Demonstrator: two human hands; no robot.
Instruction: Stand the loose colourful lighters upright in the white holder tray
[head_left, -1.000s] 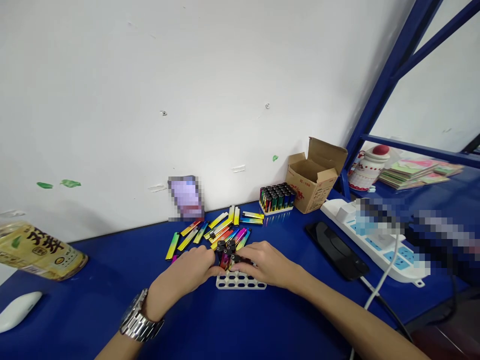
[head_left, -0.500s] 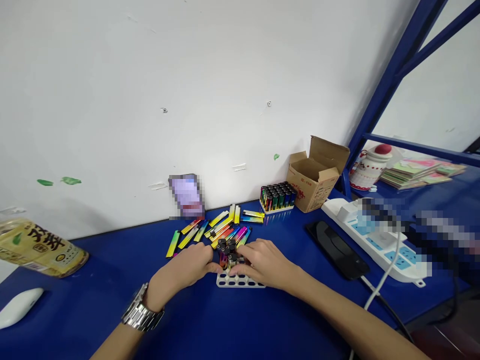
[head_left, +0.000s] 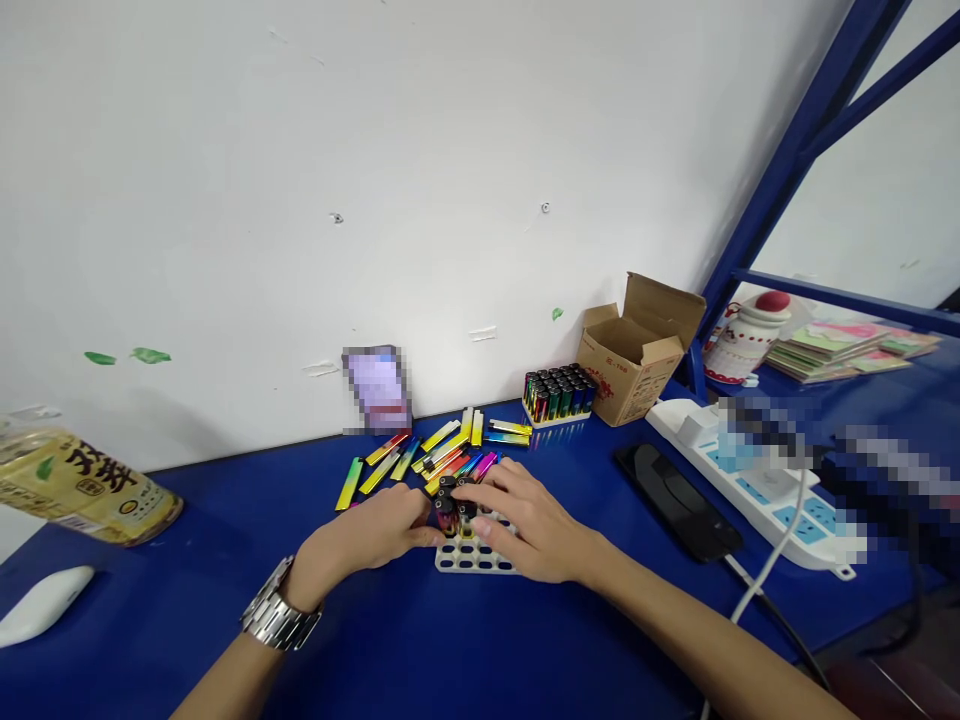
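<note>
Several black-topped, shiny lighters (head_left: pixel 447 516) stand upright in the left part of a white tray with oval holes (head_left: pixel 469 562). My left hand (head_left: pixel 386 525) is closed at the tray's left end, its fingers curled and thumb tip beside the nearest lighter. What those fingers grip is hidden. My right hand (head_left: pixel 529 520) reaches over the tray from the right. Its index finger lies at the lighter tops and its thumb lower down, with one lighter (head_left: pixel 466 515) between them. Behind the tray lies a loose pile of colourful lighters (head_left: pixel 409 458).
A full tray of lighters (head_left: pixel 559 393) stands by the wall, next to an open cardboard box (head_left: pixel 626 365). To the right are a black phone (head_left: pixel 679 500) and a power strip (head_left: pixel 757 490) with cables. A bottle (head_left: pixel 90 490) and white mouse (head_left: pixel 45 605) are left; another phone (head_left: pixel 377 388) leans on the wall.
My right hand has opened its grip somewhat and shifted slightly right, its index finger now stretched over the lighter tops. More of the standing lighters shows. My left hand has hardly moved.
</note>
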